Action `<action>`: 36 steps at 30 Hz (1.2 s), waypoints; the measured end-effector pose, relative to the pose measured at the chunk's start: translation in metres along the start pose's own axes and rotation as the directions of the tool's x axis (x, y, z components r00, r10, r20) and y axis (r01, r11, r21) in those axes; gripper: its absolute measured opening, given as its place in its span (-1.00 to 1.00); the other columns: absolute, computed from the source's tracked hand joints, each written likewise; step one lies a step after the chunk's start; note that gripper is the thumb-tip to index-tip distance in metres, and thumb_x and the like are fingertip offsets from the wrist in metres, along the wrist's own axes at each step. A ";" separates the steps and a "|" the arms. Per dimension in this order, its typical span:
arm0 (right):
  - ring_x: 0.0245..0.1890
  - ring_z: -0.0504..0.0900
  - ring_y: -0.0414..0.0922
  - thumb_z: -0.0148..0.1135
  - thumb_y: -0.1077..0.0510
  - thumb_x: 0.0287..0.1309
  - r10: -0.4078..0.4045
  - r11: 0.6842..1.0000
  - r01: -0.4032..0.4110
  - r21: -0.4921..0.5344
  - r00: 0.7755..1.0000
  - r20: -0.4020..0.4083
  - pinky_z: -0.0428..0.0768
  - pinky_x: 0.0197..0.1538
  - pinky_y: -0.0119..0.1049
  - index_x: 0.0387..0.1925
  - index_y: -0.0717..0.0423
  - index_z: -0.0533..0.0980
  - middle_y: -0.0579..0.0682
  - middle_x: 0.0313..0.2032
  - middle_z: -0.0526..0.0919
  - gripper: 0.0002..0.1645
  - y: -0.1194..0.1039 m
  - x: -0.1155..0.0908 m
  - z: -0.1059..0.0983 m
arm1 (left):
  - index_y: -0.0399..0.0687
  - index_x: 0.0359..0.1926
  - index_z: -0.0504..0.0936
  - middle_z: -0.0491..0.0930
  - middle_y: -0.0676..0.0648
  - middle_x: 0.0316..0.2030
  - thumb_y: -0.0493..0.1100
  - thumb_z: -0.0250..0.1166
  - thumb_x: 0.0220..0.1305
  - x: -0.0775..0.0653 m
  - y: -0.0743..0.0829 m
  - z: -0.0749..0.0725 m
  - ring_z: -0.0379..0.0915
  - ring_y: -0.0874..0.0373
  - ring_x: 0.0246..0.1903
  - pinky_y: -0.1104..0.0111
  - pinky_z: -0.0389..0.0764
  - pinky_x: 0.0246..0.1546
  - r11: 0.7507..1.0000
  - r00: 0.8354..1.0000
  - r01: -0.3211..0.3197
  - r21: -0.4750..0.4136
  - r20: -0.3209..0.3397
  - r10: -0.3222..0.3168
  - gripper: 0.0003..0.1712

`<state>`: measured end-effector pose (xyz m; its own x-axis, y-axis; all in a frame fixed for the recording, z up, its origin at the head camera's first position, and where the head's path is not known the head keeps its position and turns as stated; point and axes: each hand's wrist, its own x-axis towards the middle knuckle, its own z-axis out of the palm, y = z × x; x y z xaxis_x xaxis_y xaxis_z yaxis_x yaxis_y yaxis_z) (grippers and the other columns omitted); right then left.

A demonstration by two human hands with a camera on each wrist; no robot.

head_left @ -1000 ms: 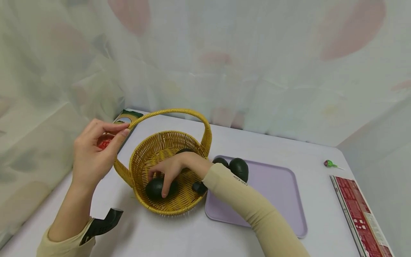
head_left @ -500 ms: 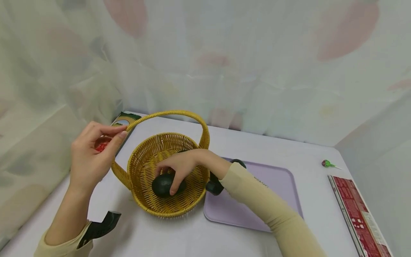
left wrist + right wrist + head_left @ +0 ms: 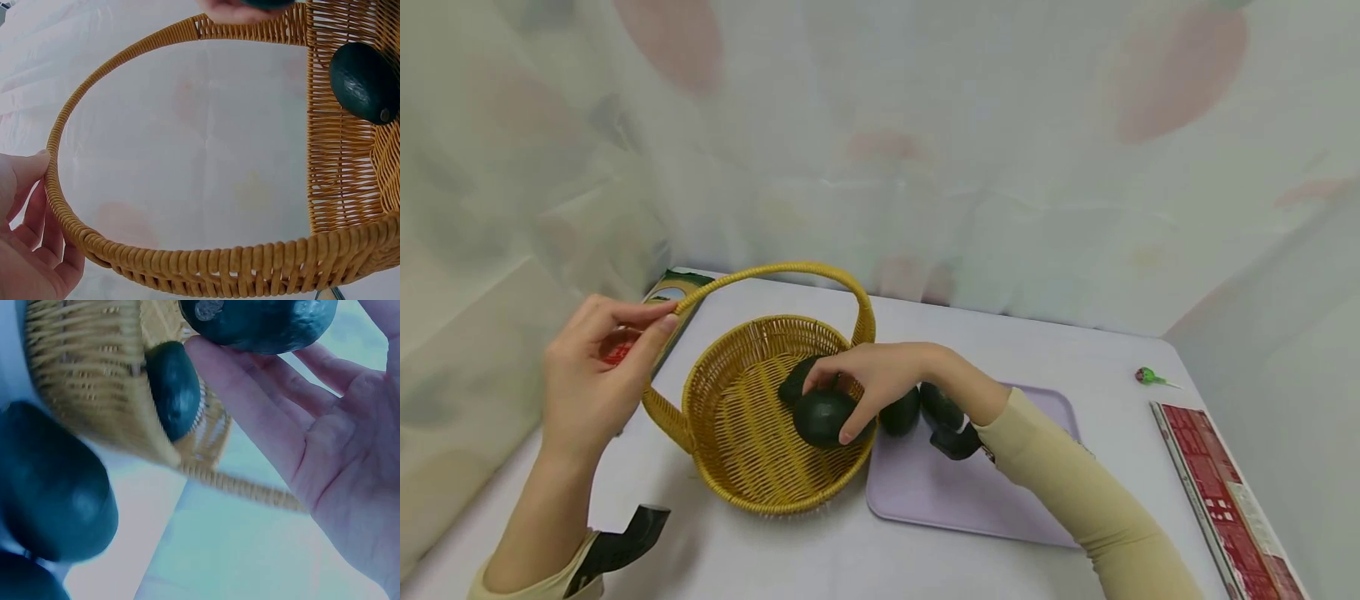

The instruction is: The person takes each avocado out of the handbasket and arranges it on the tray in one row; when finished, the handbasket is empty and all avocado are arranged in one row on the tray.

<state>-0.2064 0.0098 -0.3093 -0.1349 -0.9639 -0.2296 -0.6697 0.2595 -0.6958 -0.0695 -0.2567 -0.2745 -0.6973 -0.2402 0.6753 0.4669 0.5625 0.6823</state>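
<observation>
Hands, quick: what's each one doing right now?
Left hand: closed, pinching the basket handle.
Right hand: closed around a dark green avocado.

4 avocados (image 3: 823, 419): 1 in R hand (image 3: 876, 379), 1 in wicker bskt (image 3: 760, 446), 2 on lilac tray (image 3: 940, 504). 1 ea.: bskt, tray, R hand, L hand (image 3: 580, 387), lollipop (image 3: 1147, 377), red-printed pkg (image 3: 1217, 500), green-topped pkt (image 3: 677, 286). 2 blk wrist mounts (image 3: 625, 546); 1 red item (image 3: 617, 353), mostly hidden.

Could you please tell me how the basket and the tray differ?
The basket is round, while the tray is rectangular. The basket is woven and yellow-brown; the tray is smooth and pale purple. The basket has an arched handle, pinched by the left hand; none shows on the tray. Both hold at least one dark green avocado.
</observation>
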 end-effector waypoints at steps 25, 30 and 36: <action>0.04 0.56 -0.02 0.42 0.07 0.08 0.578 0.634 -0.106 0.766 0.723 -0.378 0.65 -0.04 -0.10 0.35 0.05 0.26 0.14 0.19 0.45 -0.16 0.042 -0.125 0.056 | -0.51 -0.20 0.67 0.52 0.10 -0.38 -0.54 0.31 0.10 -0.001 0.002 0.000 0.41 0.33 -0.33 0.69 0.50 -0.22 1.000 1.000 -0.016 -0.016 -0.013 0.016 -0.80; 0.01 0.60 -0.06 0.36 0.13 0.14 0.628 0.553 -0.008 0.833 0.661 -0.411 0.62 0.03 -0.14 0.37 0.23 0.17 0.21 0.23 0.42 -0.15 0.048 -0.143 0.069 | -0.48 -0.18 0.68 0.53 0.08 -0.36 -0.53 0.32 0.10 0.000 -0.005 -0.002 0.42 0.30 -0.31 0.68 0.50 -0.21 1.000 1.000 -0.001 -0.013 -0.007 0.001 -0.78; 0.02 0.58 -0.14 0.33 0.11 0.18 0.695 0.499 0.017 0.866 0.589 -0.412 0.56 0.11 -0.27 0.39 0.27 0.13 0.20 0.24 0.41 -0.13 0.053 -0.160 0.084 | -0.46 -0.16 0.68 0.52 0.09 -0.36 -0.52 0.33 0.11 0.000 -0.004 -0.003 0.41 0.29 -0.31 0.67 0.50 -0.20 0.999 0.999 0.044 0.029 -0.004 -0.044 -0.77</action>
<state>-0.1594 0.1834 -0.3665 -0.8458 -0.4119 -0.3390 0.2964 0.1654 -0.9406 -0.0700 -0.2613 -0.2763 -0.7149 -0.2683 0.6457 0.4198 0.5738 0.7032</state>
